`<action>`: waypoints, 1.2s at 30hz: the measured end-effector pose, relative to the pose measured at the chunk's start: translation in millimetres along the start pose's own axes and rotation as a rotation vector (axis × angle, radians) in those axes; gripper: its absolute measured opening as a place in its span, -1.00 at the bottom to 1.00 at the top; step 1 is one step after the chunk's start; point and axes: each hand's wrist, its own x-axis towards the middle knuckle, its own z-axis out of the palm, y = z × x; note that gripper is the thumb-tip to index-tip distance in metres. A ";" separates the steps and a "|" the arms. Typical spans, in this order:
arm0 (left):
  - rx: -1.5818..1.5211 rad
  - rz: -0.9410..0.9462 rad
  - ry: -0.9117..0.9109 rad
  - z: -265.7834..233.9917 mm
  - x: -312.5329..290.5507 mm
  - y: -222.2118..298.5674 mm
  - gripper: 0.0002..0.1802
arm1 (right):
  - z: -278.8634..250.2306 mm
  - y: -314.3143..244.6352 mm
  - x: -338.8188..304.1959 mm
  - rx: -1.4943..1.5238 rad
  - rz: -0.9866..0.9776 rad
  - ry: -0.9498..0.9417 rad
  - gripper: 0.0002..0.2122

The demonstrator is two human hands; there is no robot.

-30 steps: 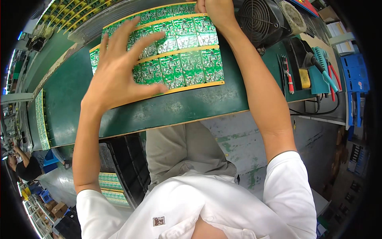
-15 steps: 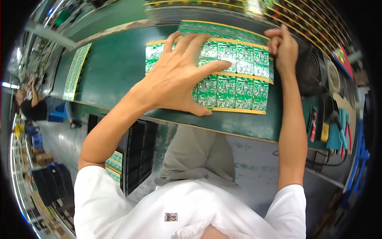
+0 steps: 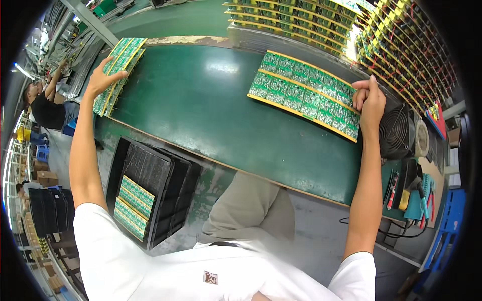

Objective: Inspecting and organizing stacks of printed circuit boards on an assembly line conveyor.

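The left grip (image 3: 103, 80) was spread, thumb apart, at the left circuit panel (image 3: 124, 56); whether it grasped could not be told. The right grip (image 3: 370, 103), fingers curled, was at the right end of the right circuit panel (image 3: 305, 95) on the green surface (image 3: 216, 120); its hold was also unclear. Edge-only contact was judged advisable. The shirt patch (image 3: 211, 277) bore dark, unreadable marks.

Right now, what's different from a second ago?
The left hand has moved a green circuit panel leftward along the bench, to the panel at its left end; whether it has let go is unclear. The right hand stays by the remaining panel's right end.
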 end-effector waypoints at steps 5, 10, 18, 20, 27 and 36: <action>-0.087 -0.116 -0.078 9.8 18.4 -28.6 0.00 | 0.2 0.0 -2.6 -0.040 -0.002 0.027 -0.55; -0.133 -0.141 -0.114 18.7 22.1 -39.2 0.02 | 2.2 -1.2 -1.1 -0.040 -0.012 0.044 -0.55; -0.141 -0.031 -0.135 27.2 34.7 -56.7 -0.04 | -2.5 -3.1 -1.6 -0.053 -0.049 0.058 -0.59; 0.024 0.090 0.013 30.4 49.5 -42.9 -0.08 | 6.7 -14.0 -3.0 -0.068 -0.134 0.068 -0.63; -0.644 0.274 -0.055 14.9 44.6 191.1 -0.35 | 64.2 -87.5 8.8 -0.193 -0.401 0.120 -0.64; -0.959 0.270 -0.255 38.4 57.1 309.8 -0.27 | 79.2 -105.8 61.4 -0.349 -0.050 0.090 -0.59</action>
